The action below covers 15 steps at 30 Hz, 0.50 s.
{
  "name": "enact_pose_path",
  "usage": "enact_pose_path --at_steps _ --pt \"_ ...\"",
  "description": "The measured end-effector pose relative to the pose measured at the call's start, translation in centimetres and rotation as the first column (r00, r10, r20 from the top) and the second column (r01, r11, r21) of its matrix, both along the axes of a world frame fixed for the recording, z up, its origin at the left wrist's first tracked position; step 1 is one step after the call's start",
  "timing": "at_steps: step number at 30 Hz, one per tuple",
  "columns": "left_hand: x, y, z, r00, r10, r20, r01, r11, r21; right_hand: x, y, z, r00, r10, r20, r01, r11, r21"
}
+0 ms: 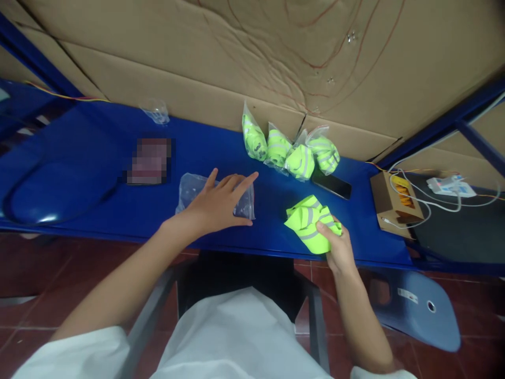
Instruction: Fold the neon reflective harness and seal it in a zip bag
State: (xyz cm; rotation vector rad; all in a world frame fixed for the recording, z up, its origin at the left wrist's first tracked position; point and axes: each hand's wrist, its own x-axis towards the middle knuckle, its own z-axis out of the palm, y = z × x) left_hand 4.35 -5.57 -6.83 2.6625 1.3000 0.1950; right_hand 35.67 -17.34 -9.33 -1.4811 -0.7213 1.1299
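Left hand (219, 202) lay flat, fingers spread, on a clear bag (189, 189) mid-frame, right hand (338, 247) had its grip closed on a folded green vest (310, 221), lower right on the blue counter (98, 173), four bagged vests (290, 150) sat above.

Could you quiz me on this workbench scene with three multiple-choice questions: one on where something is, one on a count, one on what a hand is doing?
1. Where does the phone lie?
A. on the cardboard box
B. on the blue table, just right of the bagged vests
C. on the floor

2. How many bagged vests stand at the back?
A. two
B. four
C. six

3. What is the right hand doing?
A. gripping a folded neon vest
B. resting empty
C. holding the phone

Answers: 1 B, it lies dark on the blue table. 2 B, four bundles show. 3 A, fingers close on the vest, while the left hand lies flat on an empty clear bag.
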Motion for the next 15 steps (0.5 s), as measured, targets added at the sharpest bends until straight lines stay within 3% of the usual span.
enact_pose_path --at_steps 6,15 --pt "1.9 -0.5 0.5 0.987 -0.110 0.116 0.101 0.991 0.082 -2.5 3.2 1.4 0.975 0.121 -0.186 -0.118 0.993 0.031" --pt "2.6 -1.0 -1.8 0.982 -0.172 0.083 0.166 0.983 0.075 -3.5 4.9 1.2 0.956 0.287 -0.066 -0.293 0.949 -0.114"
